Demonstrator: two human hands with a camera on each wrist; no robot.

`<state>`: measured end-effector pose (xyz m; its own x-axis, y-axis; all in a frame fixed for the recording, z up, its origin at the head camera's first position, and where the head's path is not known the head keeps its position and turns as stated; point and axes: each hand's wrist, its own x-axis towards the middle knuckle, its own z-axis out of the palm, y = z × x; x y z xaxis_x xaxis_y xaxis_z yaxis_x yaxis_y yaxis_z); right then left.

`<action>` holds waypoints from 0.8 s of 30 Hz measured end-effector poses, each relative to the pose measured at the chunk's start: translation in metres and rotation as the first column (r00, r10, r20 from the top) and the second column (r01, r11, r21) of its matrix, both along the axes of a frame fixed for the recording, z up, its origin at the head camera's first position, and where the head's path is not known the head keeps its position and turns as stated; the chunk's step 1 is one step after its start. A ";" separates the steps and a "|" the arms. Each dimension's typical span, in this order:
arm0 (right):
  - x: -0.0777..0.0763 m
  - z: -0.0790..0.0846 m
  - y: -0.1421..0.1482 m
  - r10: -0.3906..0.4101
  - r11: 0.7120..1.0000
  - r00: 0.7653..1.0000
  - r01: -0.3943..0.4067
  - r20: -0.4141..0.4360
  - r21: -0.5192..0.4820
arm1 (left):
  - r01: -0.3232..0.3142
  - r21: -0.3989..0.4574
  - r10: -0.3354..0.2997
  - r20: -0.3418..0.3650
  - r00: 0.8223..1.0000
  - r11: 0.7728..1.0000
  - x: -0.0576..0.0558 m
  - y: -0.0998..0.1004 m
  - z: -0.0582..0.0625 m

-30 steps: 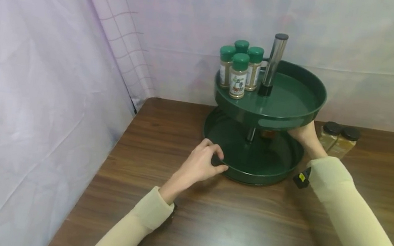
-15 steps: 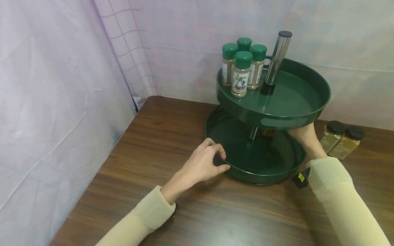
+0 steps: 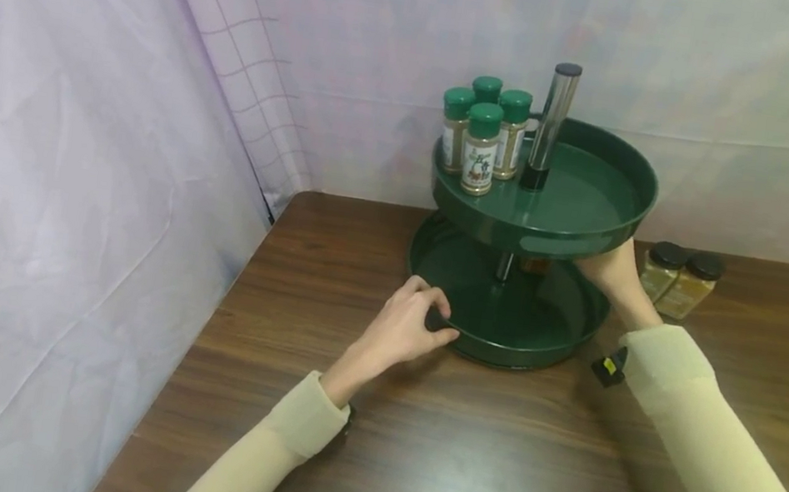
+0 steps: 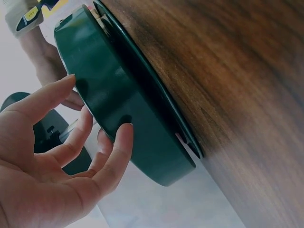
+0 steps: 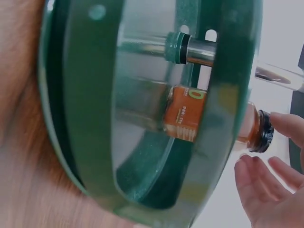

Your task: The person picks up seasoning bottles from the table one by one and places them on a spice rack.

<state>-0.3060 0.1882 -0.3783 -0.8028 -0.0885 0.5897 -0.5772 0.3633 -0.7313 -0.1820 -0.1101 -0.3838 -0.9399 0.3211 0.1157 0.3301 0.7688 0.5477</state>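
A dark green two-tier lazy Susan (image 3: 505,320) stands on the table. My left hand (image 3: 395,322) holds the near left rim of its lower tray; in the left wrist view, fingers (image 4: 124,135) lie on the outer wall and others reach over the rim. Under the upper tray (image 3: 592,190), my right hand (image 3: 610,272) is partly hidden in the head view. The right wrist view shows this hand's thumb and fingertips around the black lid of a spice jar (image 5: 184,114) with an orange label. The jar stands on the lower tray beside the metal post (image 5: 202,52).
Several green-capped spice shakers (image 3: 480,153) stand grouped on the upper tray's left side. Two black-lidded spice jars (image 3: 687,291) are on the wooden table (image 3: 486,452) to the right. White cloth (image 3: 350,130) hangs behind and to the left.
My right wrist has shifted slightly right and toward me over the last half second. The left hand keeps its place on the rim, and the shakers stay put.
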 end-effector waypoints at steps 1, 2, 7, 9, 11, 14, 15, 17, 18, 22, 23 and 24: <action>0.002 0.000 0.002 -0.024 0.999 1.000 0.024 0.006 0.032 | 0.001 0.001 -0.001 0.003 1.000 1.000 0.000 0.000 0.000; 0.005 0.000 0.003 -0.042 0.997 0.999 0.040 0.020 0.059 | 0.003 0.001 -0.003 0.007 1.000 1.000 0.000 0.000 0.000; 0.017 0.006 0.009 -0.137 0.964 0.988 0.116 0.076 0.239 | 0.006 0.000 -0.006 0.014 1.000 1.000 -0.001 0.000 -0.002; 0.020 0.010 0.010 -0.160 0.948 0.984 0.130 0.083 0.290 | 0.003 -0.001 -0.003 0.011 1.000 1.000 -0.001 0.000 -0.002; 0.023 0.014 0.013 -0.180 0.936 0.978 0.139 0.101 0.322 | -0.001 -0.006 0.001 0.002 1.000 1.000 -0.001 0.000 -0.001; 0.028 0.017 0.018 -0.214 0.924 0.968 0.155 0.135 0.349 | 0.000 -0.006 0.000 -0.001 1.000 1.000 -0.001 0.000 0.001; 0.029 0.018 0.020 -0.221 0.924 0.964 0.157 0.150 0.350 | 0.002 -0.005 -0.002 -0.002 1.000 1.000 -0.001 -0.001 0.001; 0.033 0.019 0.024 -0.228 0.922 0.959 0.157 0.169 0.353 | 0.004 -0.004 -0.004 0.004 1.000 1.000 -0.001 -0.001 0.002; 0.035 0.019 0.026 -0.228 0.923 0.958 0.155 0.175 0.352 | 0.005 -0.003 -0.005 0.004 1.000 1.000 0.000 -0.001 0.002; 0.039 0.020 0.035 -0.218 0.931 0.955 0.141 0.203 0.337 | 0.006 -0.008 -0.006 -0.010 1.000 1.000 -0.001 -0.001 0.000; 0.039 0.021 0.037 -0.220 0.930 0.953 0.141 0.208 0.340 | 0.006 -0.008 -0.006 -0.013 1.000 1.000 -0.001 -0.001 0.000; 0.040 0.022 0.039 -0.221 0.929 0.952 0.140 0.212 0.341 | 0.007 -0.006 -0.007 -0.016 1.000 1.000 -0.001 -0.001 -0.001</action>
